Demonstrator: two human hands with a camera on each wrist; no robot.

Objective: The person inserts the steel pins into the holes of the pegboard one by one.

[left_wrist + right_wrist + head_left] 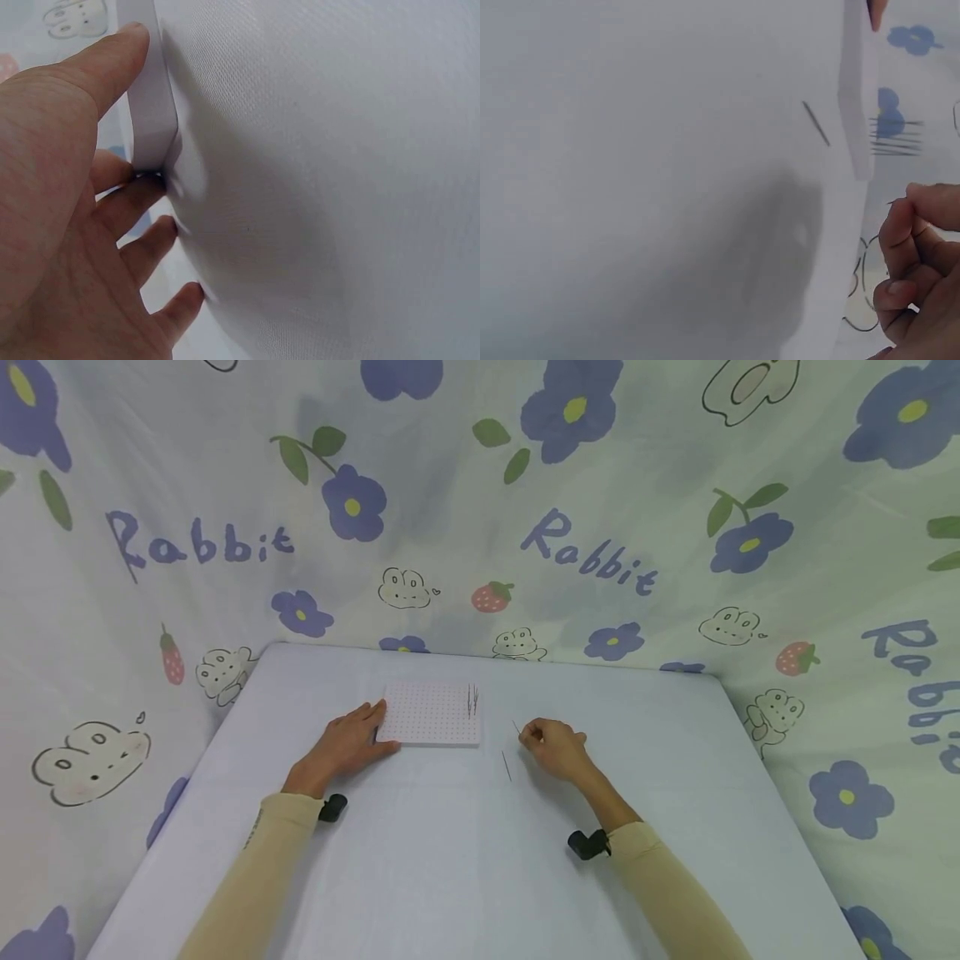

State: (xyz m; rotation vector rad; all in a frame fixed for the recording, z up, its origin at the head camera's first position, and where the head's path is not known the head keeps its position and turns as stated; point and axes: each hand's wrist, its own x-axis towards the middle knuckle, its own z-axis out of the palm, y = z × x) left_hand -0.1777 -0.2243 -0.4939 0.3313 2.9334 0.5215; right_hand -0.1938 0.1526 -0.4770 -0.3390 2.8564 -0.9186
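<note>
The right hand (553,748) has its thumb and forefinger pressed together in a grip on a thin dark metal needle (516,727), whose tip pokes out to the far left of the fingertips (922,206); the other fingers curl beneath. A second thin dark needle (506,766) lies loose on the worktop just left of that hand, between it and the board.

The left hand (347,746) lies flat with fingers straight, pressing against the near left edge of the white square pegboard dotted with small holes (431,715). The left wrist view shows the fingers (112,64) along the board's thick white side (154,97). At the board's far right corner a small cluster of thin dark needles (472,700) stands upright, stuck into the holes.

The held needle is so slender that a slight roll between the fingertips could let it slip out or tilt off line, I judge. The board is light and only braced from one side, so a push from the right could slide or turn it. The loose needle sits where the right wrist might brush it away, and the standing cluster could be knocked or prick a finger reaching close.

The worktop (465,860) is covered in a smooth pale lilac-white cloth. Behind and on both sides hangs a cream fabric backdrop (600,510) printed with purple flowers, strawberries, outline rabbits and the word "Rabbit". Both forearms wear beige sleeves, each with a small black wrist device.
</note>
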